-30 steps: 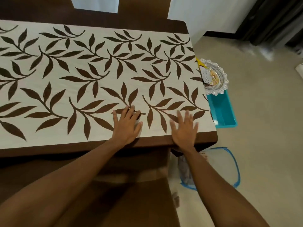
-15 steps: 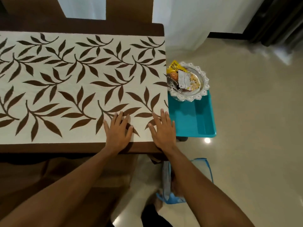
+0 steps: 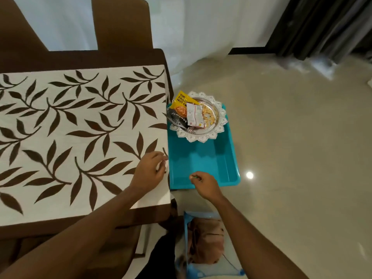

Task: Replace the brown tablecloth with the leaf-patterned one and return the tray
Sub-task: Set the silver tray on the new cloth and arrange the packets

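Silver scallop-rimmed tray [image 3: 203,135], laden with loose snack packets [image 3: 186,111], rests on the far end of a turquoise plastic tub [image 3: 203,164], beyond the loosely curled, empty right hand [image 3: 205,183]; left hand [image 3: 150,172] pinches the leaf-patterned cloth's [image 3: 80,137] edge, so a one-sided lift could spill packets.

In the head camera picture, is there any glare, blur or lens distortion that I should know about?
Head view: a small bright glare spot on the glossy floor; the curtain at upper right is smeared; the table edge bows from the wide-angle lens; the snack packets stay readable.
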The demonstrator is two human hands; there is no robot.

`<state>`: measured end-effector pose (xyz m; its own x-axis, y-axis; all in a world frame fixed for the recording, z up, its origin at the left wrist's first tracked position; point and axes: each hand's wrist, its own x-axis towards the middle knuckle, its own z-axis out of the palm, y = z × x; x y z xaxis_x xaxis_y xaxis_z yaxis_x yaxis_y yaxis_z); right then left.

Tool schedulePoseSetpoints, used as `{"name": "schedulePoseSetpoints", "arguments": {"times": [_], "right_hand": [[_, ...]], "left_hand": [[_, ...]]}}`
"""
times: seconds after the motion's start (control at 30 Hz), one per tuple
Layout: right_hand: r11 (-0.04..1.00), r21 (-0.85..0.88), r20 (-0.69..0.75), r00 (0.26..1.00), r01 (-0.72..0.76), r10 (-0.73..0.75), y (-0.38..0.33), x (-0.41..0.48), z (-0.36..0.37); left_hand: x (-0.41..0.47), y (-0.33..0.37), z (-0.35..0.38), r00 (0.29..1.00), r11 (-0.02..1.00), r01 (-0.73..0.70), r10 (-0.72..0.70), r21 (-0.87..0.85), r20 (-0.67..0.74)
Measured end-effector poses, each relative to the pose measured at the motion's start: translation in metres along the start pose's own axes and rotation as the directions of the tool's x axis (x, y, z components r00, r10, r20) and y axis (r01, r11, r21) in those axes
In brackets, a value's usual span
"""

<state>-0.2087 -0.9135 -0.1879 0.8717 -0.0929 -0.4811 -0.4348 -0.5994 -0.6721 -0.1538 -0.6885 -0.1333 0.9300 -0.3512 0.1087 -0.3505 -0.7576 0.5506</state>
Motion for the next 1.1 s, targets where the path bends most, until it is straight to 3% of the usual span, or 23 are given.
{"name": "schedulePoseSetpoints", "arguments": {"times": [0.13,0.27,0.33,0.43,0.47,0.53,0.67,0.77,0.97,1.1], "right_hand": [[0.994,-0.08,-0.048,0.997,-0.068,0.065,0.008,0.059,-0.056],[0.992,0.044,-0.25,0.96,-0.116,0.123,0.003,0.141,-0.109],[0.987,0.075,-0.308,0.939,-0.139,0.156,-0.002,0.179,-0.129],[0.978,0.068,-0.329,0.922,-0.195,0.207,-0.008,0.235,-0.147],[0.98,0.055,-0.336,0.92,-0.193,0.2,-0.009,0.247,-0.149],[0.982,-0.002,-0.335,0.925,-0.19,0.178,-0.009,0.273,-0.153],[0.977,-0.091,-0.266,0.95,-0.193,0.163,-0.003,0.302,-0.153],[0.975,-0.083,-0.3,0.938,-0.206,0.173,0.002,0.316,-0.15],[0.962,0.091,-0.298,0.915,-0.258,0.273,0.013,0.323,-0.163],[0.927,0.183,-0.291,0.882,-0.329,0.37,0.033,0.298,-0.173]], "left_hand": [[0.069,0.015,0.022,0.996,0.993,0.063,-0.056,-0.1,0.072],[0.146,0.023,0.065,0.936,0.891,0.35,-0.34,-0.287,0.089],[0.178,0.02,0.087,0.791,0.679,0.583,-0.599,-0.447,0.122],[0.213,-0.002,0.121,0.403,0.243,0.832,-0.883,-0.499,0.242],[0.216,-0.007,0.128,0.319,0.149,0.863,-0.902,-0.482,0.291],[0.225,-0.016,0.143,0.246,0.05,0.858,-0.914,-0.511,0.324],[0.25,-0.02,0.159,0.239,-0.002,0.772,-0.926,-0.635,0.293],[0.26,-0.019,0.166,0.228,-0.04,0.714,-0.93,-0.699,0.287],[0.254,-0.029,0.171,0.318,0.119,0.747,-0.928,-0.654,0.194],[0.257,-0.021,0.155,0.44,0.235,0.72,-0.882,-0.653,0.168]]}}
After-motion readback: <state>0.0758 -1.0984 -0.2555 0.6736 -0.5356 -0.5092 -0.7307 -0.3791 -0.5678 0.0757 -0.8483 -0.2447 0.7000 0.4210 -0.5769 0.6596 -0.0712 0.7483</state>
